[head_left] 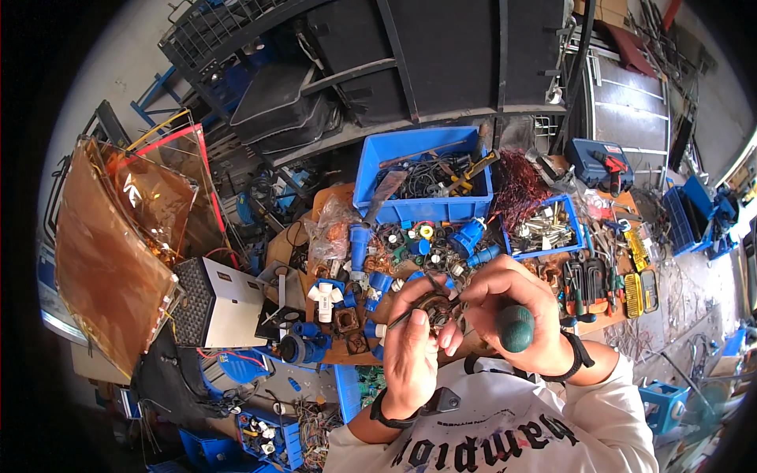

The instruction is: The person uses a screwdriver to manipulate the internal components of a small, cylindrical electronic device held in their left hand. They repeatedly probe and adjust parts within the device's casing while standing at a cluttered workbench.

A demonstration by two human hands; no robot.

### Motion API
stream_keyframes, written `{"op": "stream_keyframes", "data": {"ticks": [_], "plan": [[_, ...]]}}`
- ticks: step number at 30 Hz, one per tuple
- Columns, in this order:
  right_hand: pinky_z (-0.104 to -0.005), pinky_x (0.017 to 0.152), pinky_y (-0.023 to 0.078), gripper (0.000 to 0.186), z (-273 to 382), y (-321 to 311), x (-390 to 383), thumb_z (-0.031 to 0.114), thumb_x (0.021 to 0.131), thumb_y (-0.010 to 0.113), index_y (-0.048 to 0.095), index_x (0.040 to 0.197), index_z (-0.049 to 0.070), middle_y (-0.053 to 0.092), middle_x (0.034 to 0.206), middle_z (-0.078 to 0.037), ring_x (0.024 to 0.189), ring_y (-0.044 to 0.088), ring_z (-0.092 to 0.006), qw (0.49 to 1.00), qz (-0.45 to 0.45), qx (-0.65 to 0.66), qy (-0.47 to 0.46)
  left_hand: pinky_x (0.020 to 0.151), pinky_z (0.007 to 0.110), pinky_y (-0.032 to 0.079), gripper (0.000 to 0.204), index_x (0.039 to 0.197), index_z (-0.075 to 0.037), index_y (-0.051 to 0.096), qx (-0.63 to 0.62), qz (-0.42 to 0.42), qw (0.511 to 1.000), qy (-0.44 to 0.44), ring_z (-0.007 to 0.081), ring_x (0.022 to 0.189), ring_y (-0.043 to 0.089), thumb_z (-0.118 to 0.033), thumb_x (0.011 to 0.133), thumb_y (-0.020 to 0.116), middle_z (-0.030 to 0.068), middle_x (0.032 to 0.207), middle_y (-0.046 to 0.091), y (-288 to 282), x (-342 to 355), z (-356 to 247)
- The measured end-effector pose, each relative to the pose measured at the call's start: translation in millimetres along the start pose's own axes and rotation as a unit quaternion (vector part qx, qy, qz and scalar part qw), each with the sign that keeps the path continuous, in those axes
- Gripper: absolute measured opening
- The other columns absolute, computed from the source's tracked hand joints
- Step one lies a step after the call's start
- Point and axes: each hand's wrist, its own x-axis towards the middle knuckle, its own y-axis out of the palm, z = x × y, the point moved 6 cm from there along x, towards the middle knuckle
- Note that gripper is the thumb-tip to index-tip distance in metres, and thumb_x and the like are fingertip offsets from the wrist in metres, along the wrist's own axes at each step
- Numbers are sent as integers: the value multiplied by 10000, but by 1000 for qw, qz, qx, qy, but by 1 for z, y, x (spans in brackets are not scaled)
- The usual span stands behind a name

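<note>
Close in front of my chest, my left hand [412, 356] grips a small round dark metal part [434, 310] with what looks like copper-coloured winding. Its fingers curl around the rim. My right hand [516, 296] is closed on a green-handled screwdriver [515, 329], its rounded handle end facing up; the blade is hidden by the hand. The right fingertips meet the round part at its right side. Just beyond my hands on the workbench lie blue plastic pump bodies [468, 235], a white plastic fitting [324, 298] and square copper-wound cores [345, 319].
A large blue crate [422, 209] with cables and tools stands at the back. Right of it are tangled reddish wire [520, 185], a blue tray [544, 251] of metal parts and several hand tools [595, 284]. A white box [236, 307] is at left; another blue bin [347, 394] sits below the bench.
</note>
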Motion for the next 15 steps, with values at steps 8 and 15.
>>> {"op": "stream_keyframes", "data": {"ticks": [8, 15], "plan": [[-291, 654, 498, 311, -3, 6, -4, 48, 646, 797, 679, 935, 51, 631, 887, -81, 777, 621, -191, 997, -9, -40, -59, 543, 243, 384, 448, 1281, 60, 374, 2, -17, 1000, -11, 120, 688, 451, -281, 997, 310, 132, 1046, 525, 1, -4, 2], [-322, 633, 514, 246, 6, 8, -6, 29, 672, 755, 636, 886, 35, 610, 880, -99, 769, 632, -230, 985, -20, -116, -126, 595, 234, 374, 491, 1303, 18, 363, 31, -3, 999, -6, 85, 692, 424, -361, 993, 394, 57, 889, 507, 4, -3, -1]]}}
